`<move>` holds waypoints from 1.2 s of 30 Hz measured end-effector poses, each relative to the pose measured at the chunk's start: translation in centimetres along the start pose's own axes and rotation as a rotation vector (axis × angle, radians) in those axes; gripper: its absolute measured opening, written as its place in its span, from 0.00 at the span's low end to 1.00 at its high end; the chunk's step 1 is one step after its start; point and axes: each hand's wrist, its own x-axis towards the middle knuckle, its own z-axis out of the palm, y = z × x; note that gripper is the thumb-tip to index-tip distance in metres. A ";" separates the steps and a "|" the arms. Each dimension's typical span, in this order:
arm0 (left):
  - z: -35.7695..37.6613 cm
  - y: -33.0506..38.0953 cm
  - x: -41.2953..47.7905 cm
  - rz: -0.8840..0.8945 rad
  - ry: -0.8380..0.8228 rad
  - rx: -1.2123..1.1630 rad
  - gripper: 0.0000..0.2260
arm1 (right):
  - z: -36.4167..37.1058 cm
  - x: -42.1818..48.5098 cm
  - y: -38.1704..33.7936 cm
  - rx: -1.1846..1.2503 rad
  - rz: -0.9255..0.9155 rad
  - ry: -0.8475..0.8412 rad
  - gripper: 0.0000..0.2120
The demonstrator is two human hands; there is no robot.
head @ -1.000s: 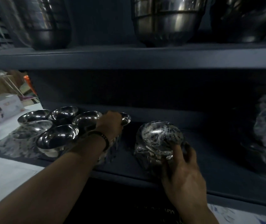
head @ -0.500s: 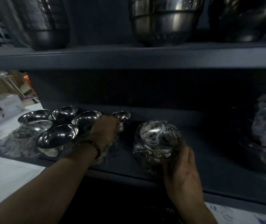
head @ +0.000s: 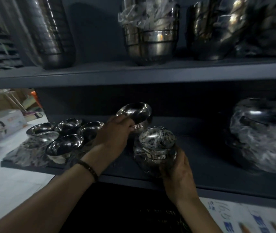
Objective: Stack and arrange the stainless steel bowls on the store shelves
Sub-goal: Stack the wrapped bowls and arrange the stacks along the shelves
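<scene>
Lower shelf (head: 217, 167), dark grey: loose steel bowls (head: 65, 145) at 9 o'clock, plastic-wrapped bowl stack (head: 155, 148) at centre, bigger wrapped bundle (head: 259, 137) at 3 o'clock. Upper shelf (head: 134, 73) at 12 o'clock: tall stacks of large steel bowls (head: 150, 41).

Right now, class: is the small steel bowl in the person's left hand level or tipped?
Tipped. The small bowl is held clear of the shelf by the left hand, its rim slanting and its opening facing left and up.
</scene>
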 end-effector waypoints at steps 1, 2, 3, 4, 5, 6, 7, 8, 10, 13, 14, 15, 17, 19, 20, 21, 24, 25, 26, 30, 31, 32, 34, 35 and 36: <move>-0.3 0.9 0.0 0.017 0.003 -0.014 0.05 | -0.2 -0.1 -0.1 0.009 0.015 -0.007 0.35; -0.7 1.8 -0.1 0.031 0.010 -0.030 0.05 | -0.3 -0.3 -0.3 0.016 0.028 -0.012 0.35; -0.9 2.7 -0.1 0.041 0.015 -0.046 0.06 | -0.5 -0.4 -0.4 0.020 0.034 -0.013 0.36; -1.1 3.5 -0.2 0.054 0.018 -0.059 0.06 | -0.6 -0.5 -0.4 0.021 0.032 -0.012 0.36; -1.1 4.2 -0.3 0.067 0.017 -0.068 0.06 | -0.8 -0.6 -0.4 0.024 0.028 -0.009 0.36; -1.1 4.8 -0.5 0.077 0.009 -0.077 0.06 | -0.9 -0.6 -0.4 0.029 0.024 -0.006 0.36; -1.0 5.4 -0.7 0.081 -0.004 -0.088 0.06 | -1.1 -0.6 -0.4 0.036 0.023 -0.005 0.36; -0.9 5.8 -0.9 0.081 -0.020 -0.099 0.05 | -1.2 -0.7 -0.4 0.046 0.026 -0.004 0.36; -0.5 6.5 -1.1 0.075 -0.058 -0.105 0.06 | -1.5 -0.8 -0.2 0.052 0.029 0.000 0.37; 0.6 6.9 -1.0 0.030 -0.149 -0.082 0.08 | -1.9 -0.8 0.2 0.052 0.037 0.003 0.37; 1.0 7.0 -0.9 0.015 -0.174 -0.079 0.08 | -2.0 -0.8 0.2 0.054 0.044 0.002 0.37; 1.4 6.9 -0.9 0.009 -0.194 -0.076 0.08 | -2.1 -0.8 0.1 0.056 0.050 0.001 0.37; 2.2 7.0 -1.0 0.017 -0.219 -0.060 0.08 | -2.3 -0.8 0.0 0.063 0.049 0.001 0.37; 2.7 7.0 -1.2 0.022 -0.226 -0.074 0.08 | -2.2 -0.6 0.0 0.074 0.047 -0.004 0.37; 2.9 7.1 -1.2 0.016 -0.225 -0.087 0.08 | -2.2 -0.6 0.0 0.076 0.047 -0.007 0.38; 3.0 7.1 -1.2 0.011 -0.223 -0.098 0.08 | -2.1 -0.6 -0.1 0.075 0.045 -0.011 0.39; 3.4 7.0 -1.2 -0.001 -0.216 -0.136 0.07 | -1.9 -0.5 -0.3 0.070 0.028 -0.030 0.41; 3.5 6.9 -1.3 -0.005 -0.221 -0.149 0.07 | -1.8 -0.4 -0.3 0.068 0.022 -0.038 0.42; 3.6 6.9 -1.3 -0.004 -0.229 -0.158 0.07 | -1.8 -0.4 -0.4 0.062 0.012 -0.042 0.42; 4.3 6.6 -1.9 -0.005 -0.240 -0.156 0.06 | -1.4 -0.3 -0.4 0.053 -0.009 -0.057 0.42; 4.3 6.5 -1.9 -0.008 -0.237 -0.159 0.07 | -1.3 -0.4 -0.5 0.055 -0.004 -0.064 0.41; 4.3 6.5 -2.0 -0.006 -0.228 -0.169 0.07 | -1.2 -0.4 -0.6 0.060 0.002 -0.073 0.40; 3.8 6.4 -2.3 -0.004 -0.204 -0.205 0.09 | -0.9 -0.5 -0.8 0.053 0.001 -0.079 0.39; 3.5 6.1 -2.5 -0.013 -0.188 -0.219 0.11 | -0.8 -0.6 -0.9 0.037 0.000 -0.074 0.39; 3.0 5.6 -3.0 -0.027 -0.171 -0.217 0.12 | -0.7 -0.7 -0.9 0.020 -0.002 -0.065 0.39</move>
